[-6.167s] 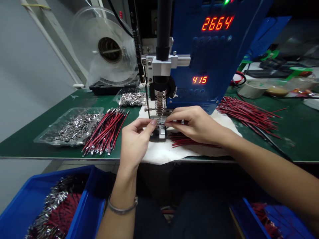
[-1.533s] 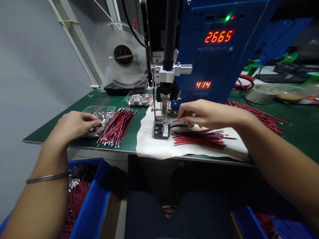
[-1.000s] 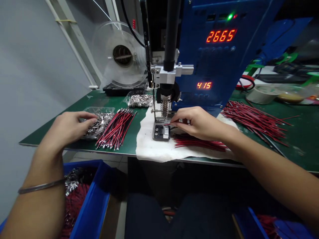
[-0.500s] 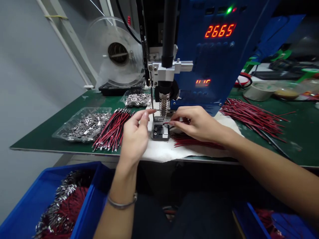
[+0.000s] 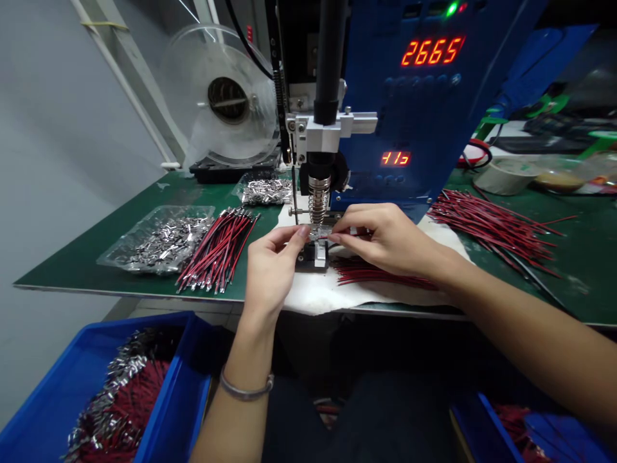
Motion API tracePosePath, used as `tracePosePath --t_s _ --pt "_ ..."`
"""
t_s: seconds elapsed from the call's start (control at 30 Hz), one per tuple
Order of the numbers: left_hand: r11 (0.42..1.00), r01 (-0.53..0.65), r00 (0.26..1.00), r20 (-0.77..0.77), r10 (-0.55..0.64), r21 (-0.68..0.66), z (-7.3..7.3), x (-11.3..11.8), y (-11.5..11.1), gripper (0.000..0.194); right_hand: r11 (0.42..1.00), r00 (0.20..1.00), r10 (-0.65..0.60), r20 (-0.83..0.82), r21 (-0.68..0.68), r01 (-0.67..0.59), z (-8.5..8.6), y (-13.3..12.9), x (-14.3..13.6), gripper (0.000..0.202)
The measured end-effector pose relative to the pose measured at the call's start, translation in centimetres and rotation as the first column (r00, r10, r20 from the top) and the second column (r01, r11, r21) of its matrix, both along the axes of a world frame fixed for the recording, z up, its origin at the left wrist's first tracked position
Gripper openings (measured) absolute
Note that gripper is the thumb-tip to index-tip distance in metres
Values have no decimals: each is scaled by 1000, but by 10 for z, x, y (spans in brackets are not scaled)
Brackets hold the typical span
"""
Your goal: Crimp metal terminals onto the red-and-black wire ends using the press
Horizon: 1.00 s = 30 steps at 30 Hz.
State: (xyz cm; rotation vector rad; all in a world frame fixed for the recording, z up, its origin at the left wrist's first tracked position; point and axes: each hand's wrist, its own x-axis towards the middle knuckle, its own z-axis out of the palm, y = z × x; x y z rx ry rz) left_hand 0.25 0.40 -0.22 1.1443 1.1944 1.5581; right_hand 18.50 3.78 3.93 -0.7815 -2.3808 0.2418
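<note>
Hands: both meet at the small metal fixture [image 5: 313, 252] under the spring-loaded press head [image 5: 317, 193] of the blue machine [image 5: 424, 109].
Left hand [image 5: 270, 270]: thumb and forefinger pinched shut at the fixture; what sits in that grip is too small to tell.
Right hand [image 5: 385, 238]: fingertips closed on the end of a red-black wire [image 5: 332, 237], fed in from the right.
Wire: its tip is at the fixture, right between the two pinches.
Left of the fixture: finished wire bundle [image 5: 219, 247] and clear tray of metal terminals [image 5: 159, 236] on the green table [image 5: 96, 257].
Right: loose wire pile [image 5: 486, 222]; more wires [image 5: 380, 275] on the white cloth [image 5: 318, 296].
Below: blue bin [image 5: 164, 392].
</note>
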Motion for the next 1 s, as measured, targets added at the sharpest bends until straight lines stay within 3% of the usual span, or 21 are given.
tracePosePath --t_s 0.27,0.73,1.0 --pt "999 -25 987 -155 30 36 -1 1 1 26 1000 1000 -12 10 -5 12 -1 -1 -1 18" --pt "999 -49 998 -44 48 -15 0 2 -3 25 999 999 -31 13 -22 31 -1 -3 -1 15" --pt "998 -59 996 -63 58 -3 1 2 -5 23 997 997 -65 37 -29 67 -3 -3 -2 16"
